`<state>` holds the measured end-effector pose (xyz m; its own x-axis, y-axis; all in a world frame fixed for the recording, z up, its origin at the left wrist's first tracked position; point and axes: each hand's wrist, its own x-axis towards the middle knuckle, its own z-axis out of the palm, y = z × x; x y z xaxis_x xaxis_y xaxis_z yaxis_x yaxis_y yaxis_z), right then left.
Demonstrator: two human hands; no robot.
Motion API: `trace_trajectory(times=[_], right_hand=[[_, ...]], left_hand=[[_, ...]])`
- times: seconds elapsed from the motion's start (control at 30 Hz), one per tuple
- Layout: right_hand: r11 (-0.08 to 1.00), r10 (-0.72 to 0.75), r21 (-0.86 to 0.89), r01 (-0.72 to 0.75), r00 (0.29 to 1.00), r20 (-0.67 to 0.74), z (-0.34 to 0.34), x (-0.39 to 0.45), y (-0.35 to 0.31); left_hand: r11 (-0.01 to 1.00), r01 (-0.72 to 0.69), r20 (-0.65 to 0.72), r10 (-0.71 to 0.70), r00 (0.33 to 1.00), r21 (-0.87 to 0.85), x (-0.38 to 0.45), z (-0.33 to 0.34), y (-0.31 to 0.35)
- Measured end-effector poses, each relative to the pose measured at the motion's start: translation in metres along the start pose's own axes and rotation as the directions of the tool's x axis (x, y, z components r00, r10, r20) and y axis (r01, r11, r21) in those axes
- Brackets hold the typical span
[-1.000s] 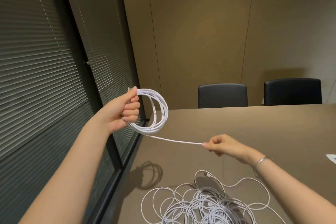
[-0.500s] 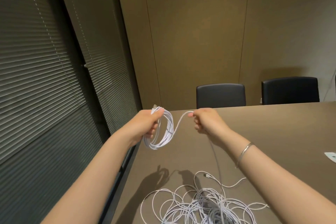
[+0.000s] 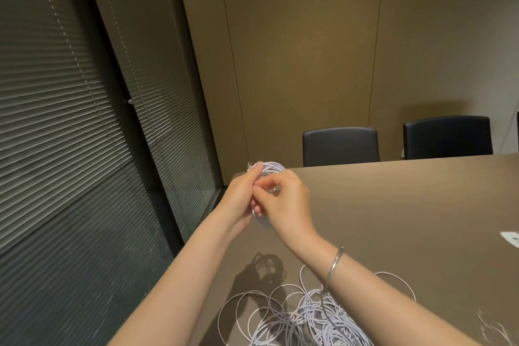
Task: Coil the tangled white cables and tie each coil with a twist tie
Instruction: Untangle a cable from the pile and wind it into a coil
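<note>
Above the brown table, the left hand grips a white cable coil, and the right hand is curled against the coil's front with its fingers pinched at the strands. A silver bracelet circles the right wrist. A tangled heap of white cable lies on the table below the forearms, and two black chairs stand at the far edge beside slatted blinds.

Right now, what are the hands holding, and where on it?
Both hold the white cable coil: the left hand grips its left side, the right hand pinches its front strands.
</note>
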<state>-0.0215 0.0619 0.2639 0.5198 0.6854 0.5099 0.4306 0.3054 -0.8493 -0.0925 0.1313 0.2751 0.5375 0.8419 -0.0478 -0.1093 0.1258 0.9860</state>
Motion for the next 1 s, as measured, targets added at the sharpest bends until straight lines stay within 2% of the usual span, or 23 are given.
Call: trace_trajectory(times=[0.07, 0.17, 0.23, 0.3, 0.37, 0.53, 0.6, 0.67, 0.73, 0.8, 0.9, 1.0], right_hand=[[1.000, -0.022, -0.013, 0.023, 0.998, 0.050, -0.002, -0.002, 0.004], [0.986, 0.089, 0.117, -0.115, 0.973, 0.213, -0.005, -0.009, 0.020], [0.985, 0.108, 0.094, -0.146, 0.940, 0.323, -0.009, -0.014, 0.035], [0.985, 0.112, 0.069, -0.161, 0.881, 0.459, -0.016, -0.016, 0.050], [0.952, 0.176, 0.098, -0.291, 0.779, 0.602, -0.025, -0.015, 0.065], [0.800, 0.366, 0.054, -0.597, 0.558, 0.744, -0.058, -0.003, 0.103], [0.795, 0.403, -0.028, -0.606, 0.494, 0.771, -0.071, 0.004, 0.115], [0.833, 0.443, -0.169, -0.526, 0.453, 0.774, -0.084, 0.009, 0.124], [0.844, 0.494, -0.285, -0.454, 0.449, 0.745, -0.096, 0.014, 0.126], [0.840, 0.525, -0.335, -0.426, 0.488, 0.697, -0.105, 0.018, 0.126], [0.847, 0.530, -0.314, -0.428, 0.637, 0.560, -0.105, 0.027, 0.123], [0.846, 0.519, -0.321, -0.426, 0.794, 0.316, -0.092, 0.039, 0.111]], left_hand=[[0.996, 0.001, 0.011, 0.000, 1.000, -0.093, 0.003, -0.005, 0.001], [0.944, -0.008, -0.002, 0.008, 1.000, -0.329, 0.011, -0.017, 0.013], [0.901, -0.039, -0.043, 0.022, 0.999, -0.432, 0.015, -0.025, 0.024], [0.846, -0.047, -0.040, 0.031, 0.999, -0.530, 0.018, -0.035, 0.035], [0.799, -0.014, 0.011, 0.025, 1.000, -0.601, 0.022, -0.049, 0.042], [0.818, 0.085, 0.127, -0.015, 0.992, -0.568, 0.019, -0.075, 0.052], [0.843, 0.149, 0.162, -0.074, 0.984, -0.517, 0.017, -0.081, 0.055], [0.855, 0.193, 0.197, -0.109, 0.974, -0.481, 0.014, -0.088, 0.058], [0.863, 0.200, 0.192, -0.122, 0.974, -0.465, 0.013, -0.093, 0.062], [0.886, 0.190, 0.169, -0.129, 0.977, -0.422, 0.010, -0.097, 0.065], [0.943, 0.179, 0.148, -0.142, 0.979, -0.282, 0.006, -0.094, 0.065], [0.986, 0.165, 0.114, -0.160, 0.981, -0.038, 0.002, -0.080, 0.058]])
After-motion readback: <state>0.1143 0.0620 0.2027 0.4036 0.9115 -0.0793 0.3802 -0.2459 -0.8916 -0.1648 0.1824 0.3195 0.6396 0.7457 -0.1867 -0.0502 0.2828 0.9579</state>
